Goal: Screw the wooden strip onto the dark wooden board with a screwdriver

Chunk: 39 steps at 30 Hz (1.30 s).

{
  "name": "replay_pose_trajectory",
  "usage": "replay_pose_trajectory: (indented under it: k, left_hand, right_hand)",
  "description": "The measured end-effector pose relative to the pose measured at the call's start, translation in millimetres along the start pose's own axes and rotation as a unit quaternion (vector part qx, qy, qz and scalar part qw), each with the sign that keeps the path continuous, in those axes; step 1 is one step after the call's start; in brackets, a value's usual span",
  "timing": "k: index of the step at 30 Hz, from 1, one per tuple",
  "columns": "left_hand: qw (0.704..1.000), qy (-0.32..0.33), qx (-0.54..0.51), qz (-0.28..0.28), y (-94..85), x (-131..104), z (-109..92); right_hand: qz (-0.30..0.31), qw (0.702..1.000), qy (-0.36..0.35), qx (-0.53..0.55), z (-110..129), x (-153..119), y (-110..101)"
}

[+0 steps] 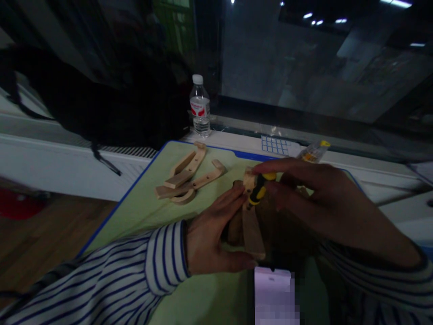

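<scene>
My left hand [216,230] holds a light wooden piece [252,230] steady from its left side, with the thumb at its near end and the fingers at its upper part. In my right hand [314,194] is a short yellow and black screwdriver [259,192], gripped by its handle and slanting down to the left, its tip at the wooden piece. Other curved wooden parts with holes [199,178] lie in a pile on the green tabletop [145,205], left of my hands.
A water bottle [200,108] stands on the sill behind the table. Near it lie a blue-gridded sheet [274,145] and a clear container with a yellow cap [314,151]. A lit phone [272,293] is at the front. A black bag [135,99] fills the back left.
</scene>
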<state>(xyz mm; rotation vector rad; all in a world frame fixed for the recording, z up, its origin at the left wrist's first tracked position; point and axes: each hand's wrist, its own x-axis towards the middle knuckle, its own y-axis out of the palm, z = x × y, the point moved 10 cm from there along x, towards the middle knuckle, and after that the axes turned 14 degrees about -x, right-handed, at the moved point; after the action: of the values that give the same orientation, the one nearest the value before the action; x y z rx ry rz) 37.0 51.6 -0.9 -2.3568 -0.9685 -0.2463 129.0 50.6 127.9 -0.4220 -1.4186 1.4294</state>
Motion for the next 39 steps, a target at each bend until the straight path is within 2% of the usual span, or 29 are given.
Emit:
replay_pose_trajectory:
  k: [10,20,27,39]
  left_hand:
    - [0.999,0.030,0.021,0.010,1.2,-6,0]
    - [0.998,0.023,0.057,0.027,2.8,-6,2]
    - [0.997,0.032,0.068,0.018,1.9,-6,-2]
    - [0.998,0.024,0.056,0.009,0.9,-9,2]
  right_hand:
    - [0.001,1.000,0.004,0.003,-5,-2,3]
    - [0.019,1.000,0.018,0.014,-7,0,7]
    - [0.017,1.000,0.025,0.002,-11,-1,7]
    - [0.021,0.999,0.030,0.002,-10,1,9]
